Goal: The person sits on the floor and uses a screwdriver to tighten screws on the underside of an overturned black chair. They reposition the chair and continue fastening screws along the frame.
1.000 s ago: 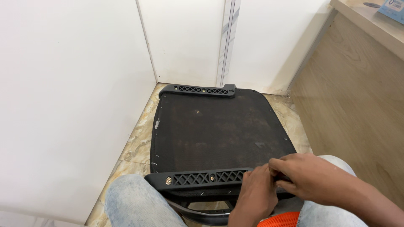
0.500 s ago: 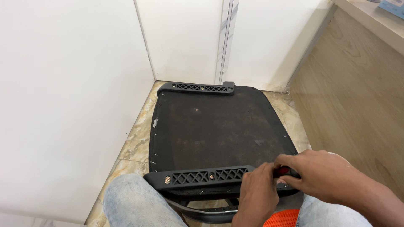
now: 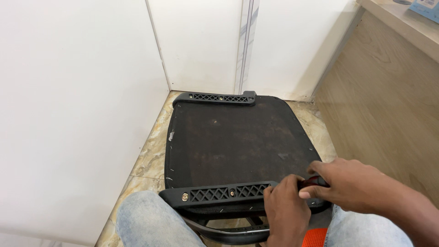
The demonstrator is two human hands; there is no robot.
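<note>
An upturned black chair seat [image 3: 238,142] lies on the marble floor between my knees, its fabric underside facing up. A black plastic armrest bracket [image 3: 219,194] with a lattice pattern and brass bolts runs along its near edge. A second bracket [image 3: 215,98] sits at the far edge. My left hand [image 3: 287,212] pinches the right end of the near bracket. My right hand [image 3: 347,185] is closed on a tool with a red and black handle [image 3: 313,181], held at that same end. The tool's tip is hidden by my fingers.
White walls [image 3: 77,114] close in on the left and at the back. A wooden desk panel [image 3: 388,105] stands on the right, with a blue box [image 3: 425,9] on top. My jeans-clad knees [image 3: 146,219] flank the seat. An orange mesh patch [image 3: 315,238] shows at the bottom.
My right hand has shifted slightly right and up, so more of the tool's red and black handle shows. My left hand stays at the bracket's end.
</note>
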